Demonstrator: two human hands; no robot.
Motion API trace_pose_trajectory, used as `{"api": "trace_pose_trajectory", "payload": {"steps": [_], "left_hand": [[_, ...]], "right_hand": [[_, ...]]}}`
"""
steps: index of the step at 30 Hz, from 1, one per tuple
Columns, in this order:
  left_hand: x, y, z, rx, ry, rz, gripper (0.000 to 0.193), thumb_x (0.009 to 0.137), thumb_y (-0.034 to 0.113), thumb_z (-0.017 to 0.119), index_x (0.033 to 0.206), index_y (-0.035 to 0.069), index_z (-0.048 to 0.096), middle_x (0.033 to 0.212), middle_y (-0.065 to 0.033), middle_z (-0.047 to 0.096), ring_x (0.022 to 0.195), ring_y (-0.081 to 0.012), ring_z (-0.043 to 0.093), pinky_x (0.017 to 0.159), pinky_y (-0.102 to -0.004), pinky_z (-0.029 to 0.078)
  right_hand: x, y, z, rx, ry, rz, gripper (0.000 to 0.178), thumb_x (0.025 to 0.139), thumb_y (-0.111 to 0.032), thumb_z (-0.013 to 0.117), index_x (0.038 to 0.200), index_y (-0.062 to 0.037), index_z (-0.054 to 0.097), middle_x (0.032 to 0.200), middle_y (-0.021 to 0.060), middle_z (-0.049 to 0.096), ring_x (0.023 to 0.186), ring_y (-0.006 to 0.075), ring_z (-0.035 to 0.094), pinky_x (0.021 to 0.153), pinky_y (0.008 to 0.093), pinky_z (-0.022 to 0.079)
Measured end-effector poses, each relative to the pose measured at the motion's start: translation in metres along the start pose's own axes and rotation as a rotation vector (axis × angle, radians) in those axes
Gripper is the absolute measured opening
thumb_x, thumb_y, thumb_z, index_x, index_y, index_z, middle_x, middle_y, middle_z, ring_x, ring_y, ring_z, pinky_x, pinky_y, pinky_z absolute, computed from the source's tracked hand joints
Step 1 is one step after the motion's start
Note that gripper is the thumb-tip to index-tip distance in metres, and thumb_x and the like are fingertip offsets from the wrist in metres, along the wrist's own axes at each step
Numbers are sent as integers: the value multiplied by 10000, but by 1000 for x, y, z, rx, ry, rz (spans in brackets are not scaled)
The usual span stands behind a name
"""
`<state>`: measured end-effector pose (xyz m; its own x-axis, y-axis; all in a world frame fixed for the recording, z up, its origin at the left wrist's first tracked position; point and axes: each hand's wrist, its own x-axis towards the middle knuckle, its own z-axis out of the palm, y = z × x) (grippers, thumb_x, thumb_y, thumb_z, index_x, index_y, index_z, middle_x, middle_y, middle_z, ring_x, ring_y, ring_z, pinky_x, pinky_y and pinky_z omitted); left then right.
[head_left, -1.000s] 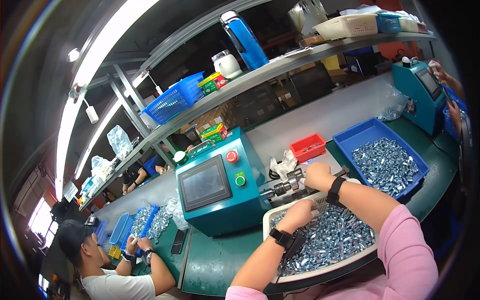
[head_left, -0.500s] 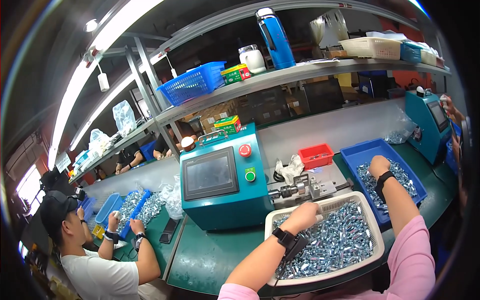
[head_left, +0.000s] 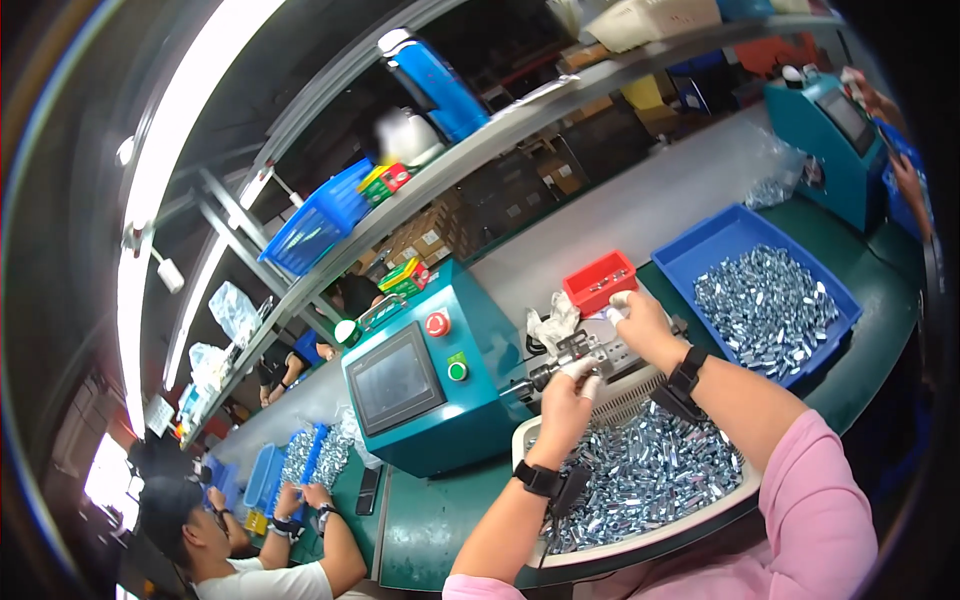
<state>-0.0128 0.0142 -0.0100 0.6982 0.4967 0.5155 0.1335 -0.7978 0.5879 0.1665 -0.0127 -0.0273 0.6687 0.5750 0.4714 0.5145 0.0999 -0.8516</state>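
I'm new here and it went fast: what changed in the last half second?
The right hand came leftward from the blue tray toward the metal fixture; the left hand rose from the cream basket toward it. Grips are unclear. Tray, basket and teal machine stayed put.

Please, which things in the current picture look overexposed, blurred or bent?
Head view: the lamp is blown out to white; head view: the mug looks smeared; head view: the shelf bows, likely from fisheye distortion.

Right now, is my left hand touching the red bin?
Apart. The head view shows a plain gap: the metal clamp lies between the left hand and the red bin behind it.
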Motion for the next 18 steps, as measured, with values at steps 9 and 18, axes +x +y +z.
{"api": "trace_pose_trajectory", "payload": {"steps": [9, 18], "left_hand": [[49, -1, -1, 531, -116, 1, 226, 740, 146, 652, 963, 116, 662, 800, -97, 632, 886, -264, 532, 782, -381, 386], [61, -19, 3, 623, -184, -129, 140, 720, 220, 677, 851, 175, 700, 784, -73, 634, 887, -234, 529, 799, -407, 297]], "right_hand": [[-8, -11, -6, -83, -77, 17, 219, 687, -119, 563, 882, -41, 623, 865, 196, 623, 860, 344, 590, 752, 413, 464], [-2, -1, 0, -98, -78, 12, 190, 676, -133, 552, 825, -30, 607, 838, 184, 622, 841, 352, 587, 736, 425, 462]]}}
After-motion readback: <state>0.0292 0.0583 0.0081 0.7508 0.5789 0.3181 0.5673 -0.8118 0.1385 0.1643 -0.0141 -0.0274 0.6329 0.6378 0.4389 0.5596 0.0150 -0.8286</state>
